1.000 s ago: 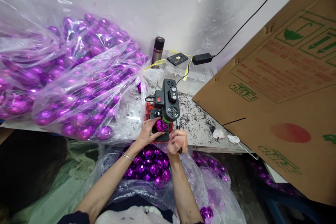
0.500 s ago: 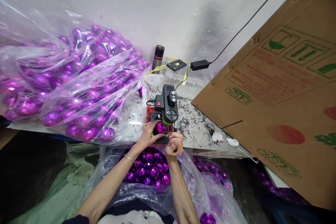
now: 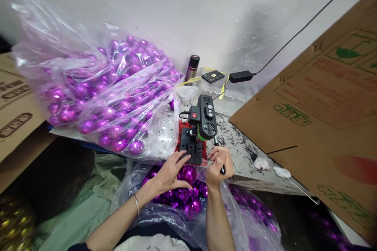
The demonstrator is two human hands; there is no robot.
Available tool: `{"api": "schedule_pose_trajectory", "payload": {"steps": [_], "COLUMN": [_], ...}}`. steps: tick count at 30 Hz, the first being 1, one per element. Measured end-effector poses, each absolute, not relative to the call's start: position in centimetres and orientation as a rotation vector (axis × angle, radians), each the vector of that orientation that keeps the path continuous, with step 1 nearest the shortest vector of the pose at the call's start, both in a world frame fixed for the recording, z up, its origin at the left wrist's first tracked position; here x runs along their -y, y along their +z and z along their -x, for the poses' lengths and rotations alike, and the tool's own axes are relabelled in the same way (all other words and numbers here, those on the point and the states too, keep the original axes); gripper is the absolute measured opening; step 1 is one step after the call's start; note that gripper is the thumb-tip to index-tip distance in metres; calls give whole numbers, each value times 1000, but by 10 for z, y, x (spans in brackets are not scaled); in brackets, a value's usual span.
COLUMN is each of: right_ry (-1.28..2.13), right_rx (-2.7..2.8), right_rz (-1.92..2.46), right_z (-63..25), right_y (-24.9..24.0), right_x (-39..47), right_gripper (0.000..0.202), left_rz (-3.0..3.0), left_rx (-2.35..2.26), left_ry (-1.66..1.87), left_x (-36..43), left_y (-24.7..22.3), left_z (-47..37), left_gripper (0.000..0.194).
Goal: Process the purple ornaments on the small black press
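My left hand (image 3: 169,172) is spread open over an open plastic bag of shiny purple faceted balls. One purple ball (image 3: 189,173) is between its thumb and fingers, not visibly gripped. In front stands a small black bench drill press (image 3: 207,117) with a slotted black base plate (image 3: 191,147) on a red mat. No ball sits on that plate. My right hand (image 3: 218,164) is closed around the drill press lever (image 3: 223,170), whose black end sticks out below the fist.
At left a clear bag of purple balls (image 3: 118,98) covers the table. A cardboard box (image 3: 324,117) leans in from the right. Behind the press are a flask (image 3: 192,68), a black keypad-like panel (image 3: 212,76) and a power adapter (image 3: 242,76). Black shavings (image 3: 235,143) litter the tabletop.
The purple ball has left the base plate, and my left hand has come back toward me over the bag and opened. My right hand stays on the lever. The camera view has shifted left.
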State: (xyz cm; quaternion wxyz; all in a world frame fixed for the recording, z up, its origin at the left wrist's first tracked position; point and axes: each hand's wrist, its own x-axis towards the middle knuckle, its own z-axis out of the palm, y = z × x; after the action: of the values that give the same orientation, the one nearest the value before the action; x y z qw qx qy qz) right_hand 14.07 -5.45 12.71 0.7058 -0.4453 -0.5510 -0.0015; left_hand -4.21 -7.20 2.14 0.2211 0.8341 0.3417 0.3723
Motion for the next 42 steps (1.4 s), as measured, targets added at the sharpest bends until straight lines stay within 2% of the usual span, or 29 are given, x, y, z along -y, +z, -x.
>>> {"api": "schedule_pose_trajectory", "payload": {"steps": [1,2,4,6,10,13,17,20,24,29,33,37,42], "right_ry": [-12,-17,-18,-3,19,24,23,6,-20,-22,5,19,15], "right_rx": [1216,1203,1173,1152,1132,1120,1118,1129,1148,1155,1156,1151,1142], "right_rz": [989,989,990,998,990,982,962,963,968,979,1027,1020,1002], "right_z": [-140,-139,-137,-135,-134,-134,-134,-134,-133,-135,-136,-136,-135], "right_y": [122,119,115,115,116,114,110,109,109,107,103,102,103], "right_x": [54,54,53,53,53,53,52,51,50,51,54,55,53], "right_gripper": [43,43,43,44,45,45,43,42,41,43,44,43,43], "left_rz": [-2280,-2236,-2119,-2015,-1993,-1987,-1946,-2012,-2064,-2129,-2057,-2084,-2183], "left_rx": [-983,-1047,-1241,-1475,-1883,-2062,-2248,-2276,-2301,-2330,-2348,-2266,-2053], "left_ry": [1043,1080,1158,1127,595,322,179,218,335,535,428,218,293], "left_x": [74,71,54,27,-18,-20,-1,5,-5,-20,-19,-18,-28], "left_y": [27,33,45,53,60,63,78,99,137,169,161,138,120], "left_z": [49,56,71,85,98,92,81,83,98,118,128,137,138], "left_gripper": [101,92,62,50,43,43,56,66,69,85,80,66,51]}}
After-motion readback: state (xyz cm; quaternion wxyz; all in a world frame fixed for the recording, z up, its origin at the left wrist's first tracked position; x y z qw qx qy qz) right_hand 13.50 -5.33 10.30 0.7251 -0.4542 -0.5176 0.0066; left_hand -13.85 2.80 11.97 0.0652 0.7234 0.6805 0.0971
